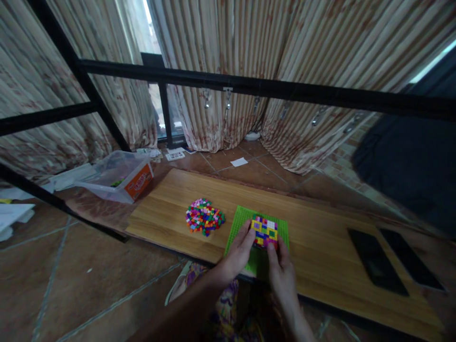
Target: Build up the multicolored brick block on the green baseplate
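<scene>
A multicoloured block of small building bricks is held between my two hands over a green baseplate. My left hand grips its left side, with the thumb along the edge. On the lower right side, the fingers of my right hand close against it. Whether the block touches the baseplate cannot be made out. Left of the baseplate lies a pile of loose coloured bricks on the wooden tabletop.
Two dark flat panels lie at the table's right end. A clear plastic box with an orange label stands beyond the left end. A black metal rail crosses in front of striped curtains. Papers lie on the tiled floor.
</scene>
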### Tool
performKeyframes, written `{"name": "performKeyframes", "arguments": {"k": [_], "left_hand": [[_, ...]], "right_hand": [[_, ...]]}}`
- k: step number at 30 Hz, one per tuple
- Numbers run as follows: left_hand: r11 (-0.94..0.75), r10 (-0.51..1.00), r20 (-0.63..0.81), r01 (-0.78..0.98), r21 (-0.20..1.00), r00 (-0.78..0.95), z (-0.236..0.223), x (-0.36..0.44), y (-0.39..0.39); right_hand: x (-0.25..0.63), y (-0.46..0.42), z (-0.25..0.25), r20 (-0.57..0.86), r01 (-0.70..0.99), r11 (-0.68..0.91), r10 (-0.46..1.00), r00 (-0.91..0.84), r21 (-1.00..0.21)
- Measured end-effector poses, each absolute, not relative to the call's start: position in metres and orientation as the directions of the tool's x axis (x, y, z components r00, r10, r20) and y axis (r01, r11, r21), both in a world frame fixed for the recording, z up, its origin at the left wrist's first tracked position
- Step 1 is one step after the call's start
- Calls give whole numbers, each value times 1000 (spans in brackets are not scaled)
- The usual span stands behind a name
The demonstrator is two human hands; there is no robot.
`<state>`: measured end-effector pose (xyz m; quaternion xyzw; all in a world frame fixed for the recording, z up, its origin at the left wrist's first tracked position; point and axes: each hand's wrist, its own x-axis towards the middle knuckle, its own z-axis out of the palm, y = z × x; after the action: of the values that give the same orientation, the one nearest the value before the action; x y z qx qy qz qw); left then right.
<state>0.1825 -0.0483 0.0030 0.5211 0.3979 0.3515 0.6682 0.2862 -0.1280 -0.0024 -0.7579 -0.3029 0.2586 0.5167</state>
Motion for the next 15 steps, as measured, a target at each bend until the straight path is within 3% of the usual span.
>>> {"name": "performKeyframes", "arguments": {"k": [9, 12, 15], "left_hand": [[105, 893, -75, -44, 993, 444, 11, 178, -55], [-41, 911, 38, -3, 999, 411, 7, 152, -58], [-245, 936, 200, 128, 961, 290, 1, 112, -46]], "right_hand": [[306, -118, 0, -52, 305, -383, 693, 720, -872], [295, -119, 15, 217, 546, -278, 706, 674, -790], [273, -114, 29, 432, 736, -90, 759, 487, -671]]}}
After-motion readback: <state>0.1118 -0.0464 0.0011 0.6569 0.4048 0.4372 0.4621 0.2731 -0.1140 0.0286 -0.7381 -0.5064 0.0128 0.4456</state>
